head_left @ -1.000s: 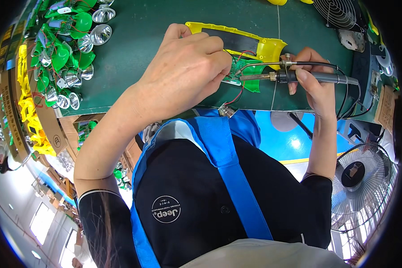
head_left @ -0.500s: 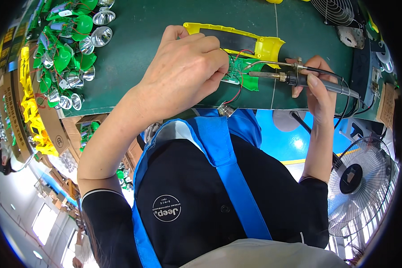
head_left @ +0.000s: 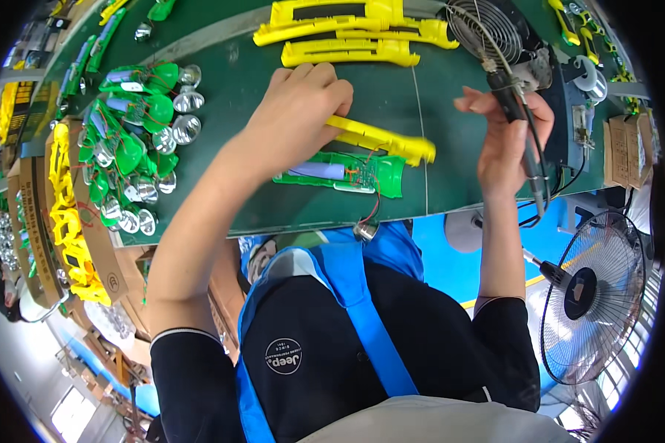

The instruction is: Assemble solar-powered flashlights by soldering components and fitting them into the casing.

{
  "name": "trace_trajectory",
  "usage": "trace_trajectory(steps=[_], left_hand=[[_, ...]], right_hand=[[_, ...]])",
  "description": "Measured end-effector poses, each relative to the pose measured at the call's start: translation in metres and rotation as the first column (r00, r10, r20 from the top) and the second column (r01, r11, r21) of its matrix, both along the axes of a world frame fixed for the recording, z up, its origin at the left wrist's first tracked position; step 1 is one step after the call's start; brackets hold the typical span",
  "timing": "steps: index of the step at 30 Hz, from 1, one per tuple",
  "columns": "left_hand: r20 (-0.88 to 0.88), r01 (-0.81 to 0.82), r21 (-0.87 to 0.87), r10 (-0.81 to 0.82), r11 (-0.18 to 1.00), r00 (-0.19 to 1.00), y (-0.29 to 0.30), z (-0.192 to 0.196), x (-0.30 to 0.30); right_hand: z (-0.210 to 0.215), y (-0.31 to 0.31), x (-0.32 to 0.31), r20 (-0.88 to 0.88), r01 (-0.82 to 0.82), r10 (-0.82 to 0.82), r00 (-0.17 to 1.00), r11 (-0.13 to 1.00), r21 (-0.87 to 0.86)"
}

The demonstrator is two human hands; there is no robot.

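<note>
My left hand (head_left: 295, 111) is closed around the left end of a yellow plastic housing half (head_left: 384, 139), which slants over the bench. Just below it lies a green housing half (head_left: 388, 176) with a bluish-purple cylindrical battery (head_left: 314, 170) and a small green circuit board (head_left: 359, 174) inside. Red and black wires run from the board to a small silvery lamp part (head_left: 364, 232) at the bench's near edge. In my right hand (head_left: 506, 144) is a soldering iron (head_left: 506, 92) with a thin metal tube alongside, its tip pointing up towards a coiled metal holder (head_left: 488, 33).
Green lamp assemblies with shiny reflectors (head_left: 187, 129) crowd the bench's left. Several yellow housing halves (head_left: 351, 53) lie at the far side. A solder spool (head_left: 590, 80) stands at the right, a fan (head_left: 580, 294) below. The iron's cable (head_left: 541, 177) hangs beside my right wrist.
The soldering iron has swung up and away from the circuit board towards the coiled holder. My left hand now holds the yellow housing half. The view has shifted, showing more of the far bench.
</note>
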State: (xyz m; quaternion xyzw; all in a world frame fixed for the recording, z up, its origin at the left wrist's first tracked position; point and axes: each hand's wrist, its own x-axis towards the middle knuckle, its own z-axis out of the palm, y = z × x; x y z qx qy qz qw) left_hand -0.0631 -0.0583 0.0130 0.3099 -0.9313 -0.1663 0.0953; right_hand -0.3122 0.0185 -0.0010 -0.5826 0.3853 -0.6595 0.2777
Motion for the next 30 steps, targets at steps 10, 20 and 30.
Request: trace_trajectory(steps=[10,20,30], left_hand=[[-0.223,-0.068,0.004,0.068,0.998,0.972,0.07,-0.003,0.057],[-0.472,-0.593,-0.067,0.498,0.803,0.728,-0.116,0.026,0.044],[-0.263,-0.655,-0.369,0.601,0.66,0.754,-0.245,-0.019,0.032]], right_hand=[[-0.04,-0.062,0.031,-0.168,0.02,-0.029,0.985,0.998,-0.053],[-0.027,-0.046,0.007,-0.223,0.09,-0.158,0.962,0.954,-0.287],[-0.018,-0.065,0.01,-0.624,-0.117,0.063,0.779,0.992,-0.047]])
